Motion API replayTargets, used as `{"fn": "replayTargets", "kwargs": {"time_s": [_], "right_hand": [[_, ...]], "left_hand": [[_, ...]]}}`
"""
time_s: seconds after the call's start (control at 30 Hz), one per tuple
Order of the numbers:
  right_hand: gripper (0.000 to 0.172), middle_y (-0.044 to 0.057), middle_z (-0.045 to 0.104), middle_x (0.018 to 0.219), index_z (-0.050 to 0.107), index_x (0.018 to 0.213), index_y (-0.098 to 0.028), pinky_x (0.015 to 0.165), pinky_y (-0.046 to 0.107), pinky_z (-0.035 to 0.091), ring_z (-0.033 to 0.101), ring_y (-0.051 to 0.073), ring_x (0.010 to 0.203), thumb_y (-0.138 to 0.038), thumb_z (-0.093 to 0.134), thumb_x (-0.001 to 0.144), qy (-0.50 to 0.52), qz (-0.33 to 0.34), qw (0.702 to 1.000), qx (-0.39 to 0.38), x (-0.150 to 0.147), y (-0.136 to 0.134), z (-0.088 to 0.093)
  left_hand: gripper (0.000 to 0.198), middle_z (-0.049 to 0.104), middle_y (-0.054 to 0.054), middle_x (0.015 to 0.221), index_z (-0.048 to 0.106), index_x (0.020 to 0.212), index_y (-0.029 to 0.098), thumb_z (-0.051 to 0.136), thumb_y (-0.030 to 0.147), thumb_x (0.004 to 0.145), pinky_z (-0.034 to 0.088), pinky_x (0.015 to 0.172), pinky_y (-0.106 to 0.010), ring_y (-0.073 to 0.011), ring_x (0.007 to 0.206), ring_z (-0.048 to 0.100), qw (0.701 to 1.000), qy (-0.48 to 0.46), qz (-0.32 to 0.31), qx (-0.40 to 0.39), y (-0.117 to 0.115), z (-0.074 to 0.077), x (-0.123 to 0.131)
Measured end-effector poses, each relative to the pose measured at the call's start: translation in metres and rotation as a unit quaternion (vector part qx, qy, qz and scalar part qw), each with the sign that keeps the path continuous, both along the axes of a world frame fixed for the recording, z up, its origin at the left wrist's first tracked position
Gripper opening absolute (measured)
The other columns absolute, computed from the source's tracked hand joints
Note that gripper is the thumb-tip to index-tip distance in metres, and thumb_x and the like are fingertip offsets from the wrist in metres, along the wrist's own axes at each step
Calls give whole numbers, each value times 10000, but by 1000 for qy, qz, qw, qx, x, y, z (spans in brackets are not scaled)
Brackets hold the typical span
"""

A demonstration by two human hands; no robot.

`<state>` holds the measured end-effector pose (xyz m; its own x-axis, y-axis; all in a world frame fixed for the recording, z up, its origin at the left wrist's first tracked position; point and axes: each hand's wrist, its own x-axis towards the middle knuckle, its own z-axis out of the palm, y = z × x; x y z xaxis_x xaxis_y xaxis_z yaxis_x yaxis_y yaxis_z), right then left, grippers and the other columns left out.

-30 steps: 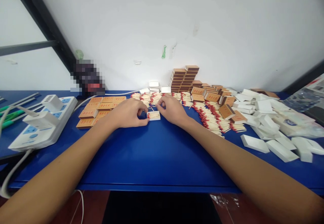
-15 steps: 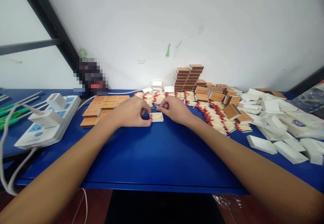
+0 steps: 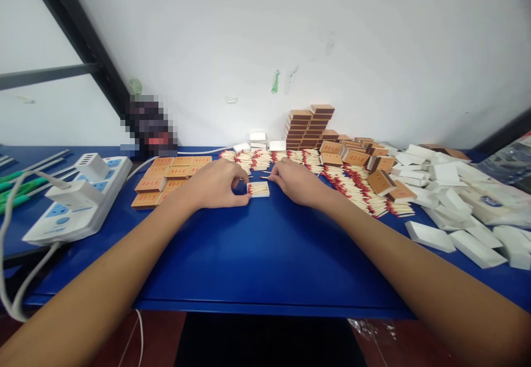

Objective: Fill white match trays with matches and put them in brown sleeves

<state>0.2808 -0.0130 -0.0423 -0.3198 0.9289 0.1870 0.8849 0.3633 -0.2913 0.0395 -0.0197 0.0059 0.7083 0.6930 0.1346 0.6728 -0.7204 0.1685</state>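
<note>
At the far left of my view, green-and-silver sticks (image 3: 33, 190) lie on the blue counter (image 3: 265, 267), just beyond a white power strip (image 3: 89, 206) with two plugs seated in it. A pixelated dark object (image 3: 149, 126) stands behind, near the wall. Next come orange matchboxes (image 3: 149, 184), laid close together in rows, partly hidden by my left hand (image 3: 219, 184). Its thumb and forefinger bend around the left end of a small white tray (image 3: 261, 194), pinching it at the near and far corners. The tray sits flat on the counter between my two hands, with matches (image 3: 260, 188) inside, red heads to the left. My right hand (image 3: 294, 182) is just beside the tray's right end, thumb and forefinger pressed together on a single loose match (image 3: 265, 178). Behind both hands runs a band of loose matches (image 3: 261, 160), backed by a few white trays (image 3: 277, 145) and a tall stack of brown matchboxes (image 3: 310, 126). Farther right, more matches (image 3: 352, 190) spread below tumbled matchboxes (image 3: 381, 182), then a heap of white trays (image 3: 430, 236) beside a soft plastic packet (image 3: 483, 201).
</note>
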Motion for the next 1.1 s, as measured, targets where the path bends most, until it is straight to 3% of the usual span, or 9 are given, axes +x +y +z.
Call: {"fn": "replayTargets", "kwargs": {"time_s": [0.13, 0.3, 0.77, 0.87, 1.0, 1.1], "right_hand": [[127, 125, 659, 1093, 634, 977, -186, 816, 354, 448, 625, 244, 951, -227, 541, 1054, 41, 15, 999, 18, 4, -6, 5], [128, 66, 643, 989, 623, 933, -200, 794, 319, 439, 596, 203, 891, -246, 574, 1042, 89, 102, 991, -20, -2, -18, 12], [171, 6, 625, 799, 688, 866, -198, 665, 287, 392, 542, 150, 706, -324, 651, 975, 160, 120, 979, -52, 1, -12, 6], [144, 3, 622, 779, 697, 881, -200, 651, 289, 383, 537, 155, 697, -299, 647, 974, 166, 97, 981, -23, 3, -9, 6], [88, 47, 656, 893, 706, 906, -190, 722, 310, 396, 575, 190, 810, -260, 690, 957, 103, 15, 992, 65, 11, 3, 4], [116, 68, 663, 942, 685, 872, -180, 750, 316, 406, 584, 199, 839, -241, 686, 970, 63, 6, 997, 45, 13, 12, -1]], "left_hand": [[234, 720, -30, 752, 816, 922, 187, 728, 365, 798, 407, 645, -307, -177, 667, 606, 1000, -2, 1, 5, -1, -1, 1], [224, 716, -27, 755, 812, 914, 185, 704, 338, 791, 395, 636, -306, -173, 664, 602, 1000, -2, 1, 2, -3, 1, 3], [217, 716, -33, 760, 800, 882, 186, 690, 347, 786, 392, 642, -315, -184, 681, 602, 1000, 4, 2, 7, -4, 1, 3], [214, 725, -36, 769, 802, 888, 185, 701, 350, 796, 403, 648, -311, -183, 684, 610, 1000, -1, 0, 6, -3, 0, 3], [237, 734, -39, 788, 809, 919, 185, 719, 372, 804, 414, 652, -308, -184, 696, 621, 1000, -5, 0, 4, -3, -1, 2], [230, 734, -39, 791, 809, 919, 185, 713, 359, 804, 408, 652, -310, -182, 694, 617, 1000, 0, -2, 8, -4, 0, 2]]}}
